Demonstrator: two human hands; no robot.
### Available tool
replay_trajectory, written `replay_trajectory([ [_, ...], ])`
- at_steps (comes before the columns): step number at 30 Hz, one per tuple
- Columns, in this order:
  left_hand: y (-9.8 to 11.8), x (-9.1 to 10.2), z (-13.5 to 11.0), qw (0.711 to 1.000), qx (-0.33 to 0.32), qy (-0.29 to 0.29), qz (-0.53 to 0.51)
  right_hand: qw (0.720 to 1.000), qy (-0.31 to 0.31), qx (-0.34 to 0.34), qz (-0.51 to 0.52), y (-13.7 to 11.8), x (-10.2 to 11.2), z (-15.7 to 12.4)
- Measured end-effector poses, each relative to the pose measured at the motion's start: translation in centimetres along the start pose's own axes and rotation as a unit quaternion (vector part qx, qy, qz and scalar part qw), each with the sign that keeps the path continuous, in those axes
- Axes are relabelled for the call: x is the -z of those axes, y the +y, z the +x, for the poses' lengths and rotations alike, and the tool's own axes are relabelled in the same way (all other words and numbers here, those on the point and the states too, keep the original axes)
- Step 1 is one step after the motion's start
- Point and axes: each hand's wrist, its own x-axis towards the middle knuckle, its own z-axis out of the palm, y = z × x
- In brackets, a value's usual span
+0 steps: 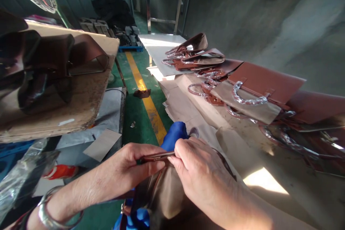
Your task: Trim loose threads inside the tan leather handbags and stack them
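At the near edge of the scene, a narrow brown leather strap [156, 156] is pinched from both ends, the left hand [132, 169] clenched around its left part and the fingers of the right hand [205, 176] closed over its right part, above a brown bag [161, 194] held low in the centre. The step is judged best done with the strap kept flat and taut between the two grips, so that no twist is worked in. The stacked bags [242, 86] on the paper-covered table [269, 158] to the far right should be left undisturbed.

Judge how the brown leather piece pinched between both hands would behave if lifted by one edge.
The brown leather piece probably flops: it sags in folds below the left hand and right hand. Its glossy sheen suggests a slick surface. It looks thin, so likely light.
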Motion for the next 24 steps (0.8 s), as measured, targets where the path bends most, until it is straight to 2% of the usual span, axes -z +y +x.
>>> replay_trajectory([
  [4,-0.2,-0.2,-0.2,0.999,0.029,0.008,0.014,1.000,-0.002,0.000,-0.003,0.0,0.0,0.0],
  [10,0.6,-0.6,-0.3,0.998,0.046,0.023,0.038,1.000,-0.001,0.002,-0.006,-0.2,0.1,0.1],
  [18,0.3,-1.5,-0.1,0.995,0.030,0.093,-0.021,1.000,0.009,0.016,0.000,0.1,-0.2,0.4],
  [24,-0.2,-1.4,0.0,0.996,0.045,0.077,0.006,1.000,0.010,0.015,-0.002,0.2,-0.3,0.4],
])
